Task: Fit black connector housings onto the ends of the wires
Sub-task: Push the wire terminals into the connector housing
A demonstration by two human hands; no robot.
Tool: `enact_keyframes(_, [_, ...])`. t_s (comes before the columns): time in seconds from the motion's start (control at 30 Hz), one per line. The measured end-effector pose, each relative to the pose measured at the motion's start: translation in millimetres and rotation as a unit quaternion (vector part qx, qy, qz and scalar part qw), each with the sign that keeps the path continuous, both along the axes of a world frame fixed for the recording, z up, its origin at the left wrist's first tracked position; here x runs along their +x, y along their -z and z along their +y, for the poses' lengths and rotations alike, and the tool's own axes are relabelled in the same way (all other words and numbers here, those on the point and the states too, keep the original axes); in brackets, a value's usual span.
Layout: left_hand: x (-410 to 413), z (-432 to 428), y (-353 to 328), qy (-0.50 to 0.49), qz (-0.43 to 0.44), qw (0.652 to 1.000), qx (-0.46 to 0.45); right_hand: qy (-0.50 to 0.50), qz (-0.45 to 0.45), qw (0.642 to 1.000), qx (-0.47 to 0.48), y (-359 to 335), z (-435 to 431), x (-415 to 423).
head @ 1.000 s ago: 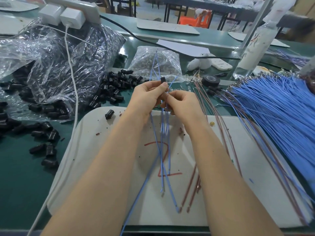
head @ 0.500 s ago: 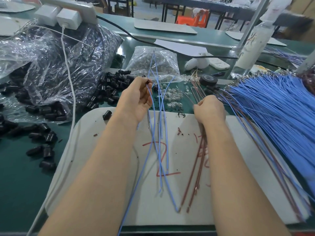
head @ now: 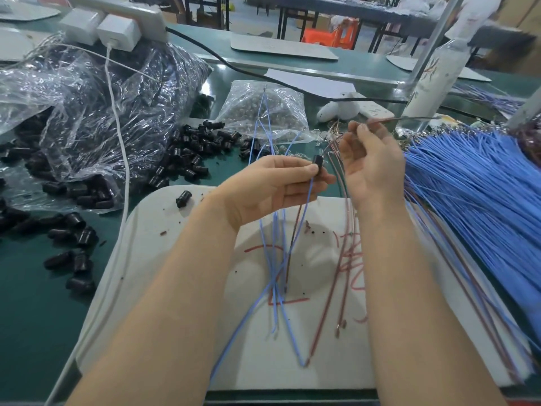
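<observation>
Lighting: bright, even, diffuse overhead; colours slightly cool. Soft shadow on white mat (head: pixel 164 259) beneath the forearms, at about 6 o'clock from centre. Specular glare on crinkled plastic bags (head: pixel 96 106) at 10 o'clock. Right hand (head: pixel 371 168) shows motion blur at fingertips; blue wire bundle (head: pixel 483 200) at 3 o'clock smeared. Wide-angle distortion: bench edges bow toward the corners. Background at 12 o'clock soft.
</observation>
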State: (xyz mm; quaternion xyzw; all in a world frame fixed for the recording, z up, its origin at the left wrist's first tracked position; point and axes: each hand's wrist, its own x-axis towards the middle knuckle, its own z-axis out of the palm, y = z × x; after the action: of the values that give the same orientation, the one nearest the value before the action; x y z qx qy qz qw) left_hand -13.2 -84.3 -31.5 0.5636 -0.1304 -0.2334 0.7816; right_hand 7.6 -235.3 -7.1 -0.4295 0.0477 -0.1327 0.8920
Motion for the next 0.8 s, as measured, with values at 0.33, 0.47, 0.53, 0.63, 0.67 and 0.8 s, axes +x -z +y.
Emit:
enact_keyframes(0.33, [4.6, 9.9, 0.3, -0.073, -0.008, 0.997, 0.013, -0.006, 0.015, 0.983, -0.180, 17.7, 7.7, -4.1])
enact_keyframes(0.47, [6.8, 11.1, 2.6, -0.117, -0.019, 0.991, 0.055, 0.025, -0.030, 0.993, -0.114, 15.8, 2.3, -4.9])
enact_keyframes(0.53, [7.3, 9.0, 3.6, -0.145, -0.033, 0.987, 0.063, -0.023, -0.015, 0.985, -0.172, 18.2, 10.6, -5.4])
enact_keyframes(0.63, [7.6, 5.7, 4.0, -0.177, -0.061, 0.980, 0.073, -0.080, 0.016, 0.920, -0.383, 26.8, 20.4, -6.1])
enact_keyframes(0.67, [7.8, 4.7, 4.3, -0.188, -0.074, 0.975, 0.090, -0.084, 0.016, 0.904, -0.420, 28.9, 21.9, -6.1])
enact_keyframes(0.8, [7.0, 2.4, 5.4, -0.231, -0.125, 0.948, 0.180, 0.020, -0.003, 0.899, -0.438, 27.5, 18.4, -4.3])
